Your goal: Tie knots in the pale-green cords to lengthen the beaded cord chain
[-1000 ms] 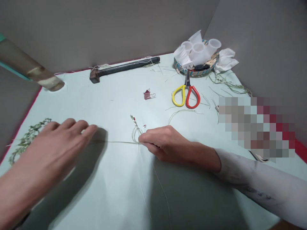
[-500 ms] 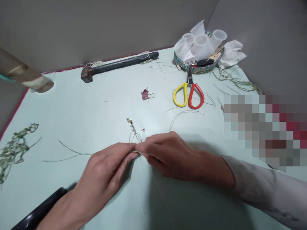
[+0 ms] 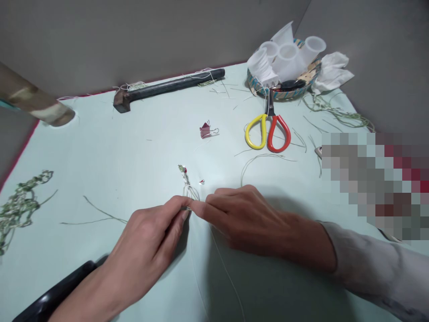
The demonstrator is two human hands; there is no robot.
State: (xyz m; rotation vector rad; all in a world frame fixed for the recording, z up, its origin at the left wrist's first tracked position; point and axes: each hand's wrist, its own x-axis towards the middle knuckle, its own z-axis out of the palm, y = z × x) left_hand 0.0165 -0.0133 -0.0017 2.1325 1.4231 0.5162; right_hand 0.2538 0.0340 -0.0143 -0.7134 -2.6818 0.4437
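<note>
My left hand (image 3: 152, 232) and my right hand (image 3: 239, 219) meet at the middle of the table, fingertips pinched together on thin pale cords. Just beyond the fingers, the cords (image 3: 191, 192) spread into small loops and run into a short knotted braid (image 3: 184, 174) with a green and red tip. Loose cord ends (image 3: 224, 264) trail toward me from under the hands, and a thin green strand (image 3: 100, 220) comes out left of my left hand. The exact crossing of the cords is hidden by my fingertips.
A hammer (image 3: 174, 86) lies along the back edge. Scissors (image 3: 268, 132) rest against a basket (image 3: 284, 93) of plastic cups. A binder clip (image 3: 205, 130) lies mid-table, knotted green cord (image 3: 23, 205) at left, a black object (image 3: 56, 295) beside my left forearm. A pole (image 3: 50, 109) stands back left.
The view has shifted slightly. My left index finger is now more bent over the cords, and my right fingertips have moved slightly against it. Both hands stay pinched at the same spot.
</note>
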